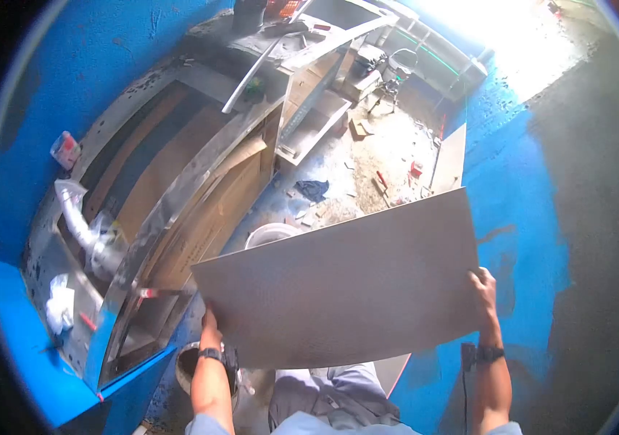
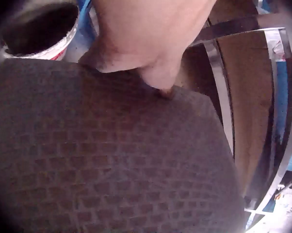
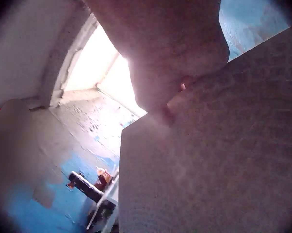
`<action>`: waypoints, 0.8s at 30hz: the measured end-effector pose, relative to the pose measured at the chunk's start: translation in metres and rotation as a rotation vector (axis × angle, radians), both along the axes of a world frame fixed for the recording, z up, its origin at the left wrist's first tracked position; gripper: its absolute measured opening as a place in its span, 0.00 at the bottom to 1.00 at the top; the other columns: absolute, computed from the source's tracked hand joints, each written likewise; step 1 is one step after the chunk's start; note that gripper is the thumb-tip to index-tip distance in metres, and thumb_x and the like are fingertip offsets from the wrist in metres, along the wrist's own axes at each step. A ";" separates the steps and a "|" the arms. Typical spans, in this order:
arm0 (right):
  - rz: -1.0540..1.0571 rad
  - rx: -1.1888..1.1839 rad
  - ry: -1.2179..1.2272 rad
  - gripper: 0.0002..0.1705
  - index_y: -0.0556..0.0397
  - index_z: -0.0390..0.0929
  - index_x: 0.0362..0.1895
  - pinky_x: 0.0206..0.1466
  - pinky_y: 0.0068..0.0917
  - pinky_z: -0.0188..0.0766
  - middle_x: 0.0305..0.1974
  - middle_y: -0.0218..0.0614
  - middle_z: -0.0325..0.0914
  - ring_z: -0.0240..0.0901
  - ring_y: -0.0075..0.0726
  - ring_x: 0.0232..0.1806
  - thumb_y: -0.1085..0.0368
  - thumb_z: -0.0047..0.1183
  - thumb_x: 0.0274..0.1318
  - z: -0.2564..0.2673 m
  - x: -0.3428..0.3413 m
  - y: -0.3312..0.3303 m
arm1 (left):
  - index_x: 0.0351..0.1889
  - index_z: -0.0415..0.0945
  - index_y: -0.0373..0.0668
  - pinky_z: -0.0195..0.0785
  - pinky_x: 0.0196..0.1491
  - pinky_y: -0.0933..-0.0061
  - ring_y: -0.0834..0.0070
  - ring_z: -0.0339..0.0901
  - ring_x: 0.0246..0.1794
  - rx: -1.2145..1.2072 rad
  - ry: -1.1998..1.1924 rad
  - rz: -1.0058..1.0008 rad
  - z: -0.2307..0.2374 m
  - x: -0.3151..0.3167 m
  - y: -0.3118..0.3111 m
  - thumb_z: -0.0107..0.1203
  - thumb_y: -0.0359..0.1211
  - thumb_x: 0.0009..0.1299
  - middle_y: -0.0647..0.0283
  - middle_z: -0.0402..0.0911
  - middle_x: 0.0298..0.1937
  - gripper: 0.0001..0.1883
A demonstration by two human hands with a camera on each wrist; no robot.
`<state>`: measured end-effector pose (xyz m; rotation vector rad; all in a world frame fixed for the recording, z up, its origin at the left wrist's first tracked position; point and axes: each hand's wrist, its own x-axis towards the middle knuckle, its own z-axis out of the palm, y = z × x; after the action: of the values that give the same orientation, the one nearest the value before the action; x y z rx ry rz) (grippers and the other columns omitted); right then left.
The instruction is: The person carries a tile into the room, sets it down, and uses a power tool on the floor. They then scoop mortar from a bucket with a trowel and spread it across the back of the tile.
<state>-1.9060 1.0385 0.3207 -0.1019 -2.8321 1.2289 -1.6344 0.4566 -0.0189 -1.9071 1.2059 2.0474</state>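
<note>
A large grey-brown rectangular panel point(image 1: 346, 283) is held up in front of the body, tilted, its right end higher in the head view. The left hand point(image 1: 210, 320) grips its lower left edge; the right hand point(image 1: 482, 284) grips its right edge, with fingers folded over onto the face. In the left wrist view the left hand point(image 2: 141, 43) lies along the edge of the panel point(image 2: 117, 165), whose face shows a brick-like grid pattern. In the right wrist view the right hand point(image 3: 175, 63) holds the panel point(image 3: 209, 160); most fingers are hidden behind it.
A metal-framed counter point(image 1: 172, 188) with brown boards stands at the left. Behind the panel are a round bucket point(image 1: 272, 233), a dark cloth point(image 1: 312, 190) and scattered debris on the floor. Another bucket point(image 1: 188, 366) stands by the left forearm. A blue and grey wall point(image 1: 527, 217) rises at the right.
</note>
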 end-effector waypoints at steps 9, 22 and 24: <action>0.134 0.139 -0.338 0.29 0.64 0.77 0.37 0.42 0.33 0.67 0.32 0.41 0.77 0.71 0.33 0.37 0.44 0.48 0.62 -0.349 -0.295 -0.099 | 0.76 0.44 0.46 0.38 0.71 0.43 0.54 0.44 0.77 0.053 -0.177 0.183 -0.113 -0.021 -0.008 0.45 0.74 0.58 0.56 0.48 0.77 0.57; 0.287 0.020 -0.556 0.30 0.63 0.77 0.39 0.42 0.33 0.67 0.30 0.36 0.76 0.69 0.31 0.35 0.43 0.48 0.62 -0.554 -0.379 -0.197 | 0.77 0.35 0.56 0.61 0.68 0.63 0.62 0.63 0.68 -0.048 -0.070 0.254 -0.186 0.002 0.012 0.46 0.14 0.66 0.55 0.56 0.73 0.47; 0.302 0.046 -0.617 0.30 0.62 0.77 0.37 0.41 0.33 0.66 0.29 0.35 0.74 0.68 0.30 0.34 0.42 0.49 0.62 -0.560 -0.391 -0.203 | 0.77 0.36 0.55 0.57 0.69 0.60 0.62 0.61 0.69 -0.075 -0.107 0.169 -0.176 -0.007 0.016 0.45 0.24 0.73 0.55 0.56 0.73 0.39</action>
<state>-2.2969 0.8353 -0.2389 -0.0604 -3.5109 1.3806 -1.6416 0.4722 -0.1946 -2.1928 1.1493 1.9723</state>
